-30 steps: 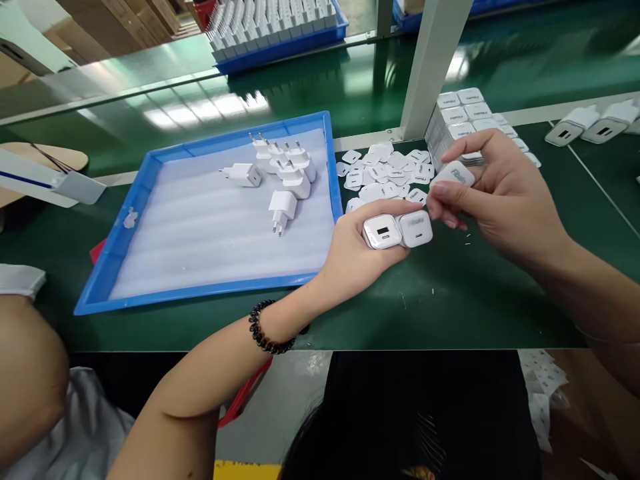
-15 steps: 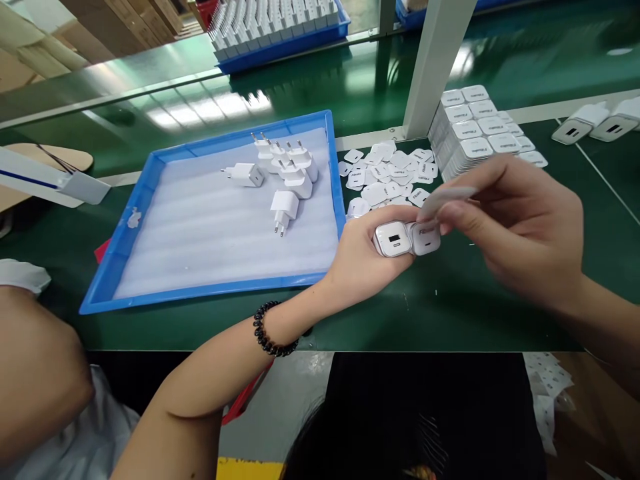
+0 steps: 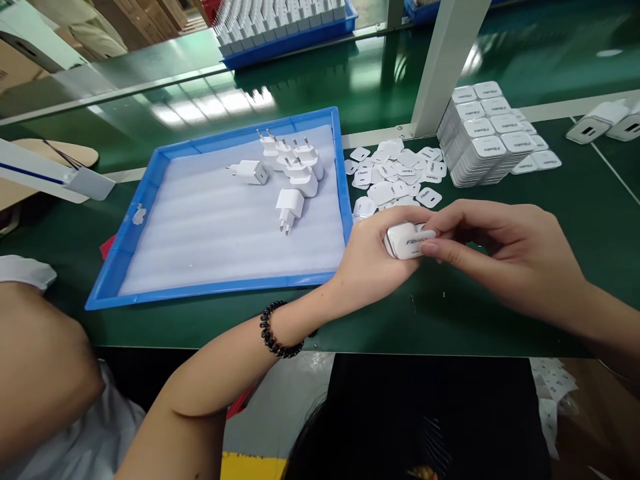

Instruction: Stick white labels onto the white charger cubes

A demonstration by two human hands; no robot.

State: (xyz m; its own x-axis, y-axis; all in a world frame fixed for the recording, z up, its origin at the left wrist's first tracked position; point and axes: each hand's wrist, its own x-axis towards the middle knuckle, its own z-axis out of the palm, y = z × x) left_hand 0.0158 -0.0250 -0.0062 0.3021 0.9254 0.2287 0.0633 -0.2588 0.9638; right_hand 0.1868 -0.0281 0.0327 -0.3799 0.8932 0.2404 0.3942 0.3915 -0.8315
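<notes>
My left hand point(image 3: 373, 257), with a black coil band at the wrist, is closed around white plug chargers point(image 3: 389, 244) just above the green bench. A second charger beside the first is mostly hidden behind my right fingers. Between the thumb and fingers of my right hand point(image 3: 515, 257) is a small white printed label point(image 3: 414, 243). It lies across the end face of the nearer charger and covers its ports. Whether it is stuck down, I cannot tell. Loose rounded labels point(image 3: 383, 193) are scattered just behind my hands.
A blue tray point(image 3: 225, 288) at left holds several white plug chargers point(image 3: 250, 172). Stacked labels point(image 3: 483, 148) stand behind my right hand, near a grey post point(image 3: 445, 67). More chargers point(image 3: 595, 123) lie far right. Another person's arm point(image 3: 40, 373) is at lower left.
My right hand has moved down and left, bringing the label onto the nearer charger's face, whose ports are now covered. The view has shifted slightly.
</notes>
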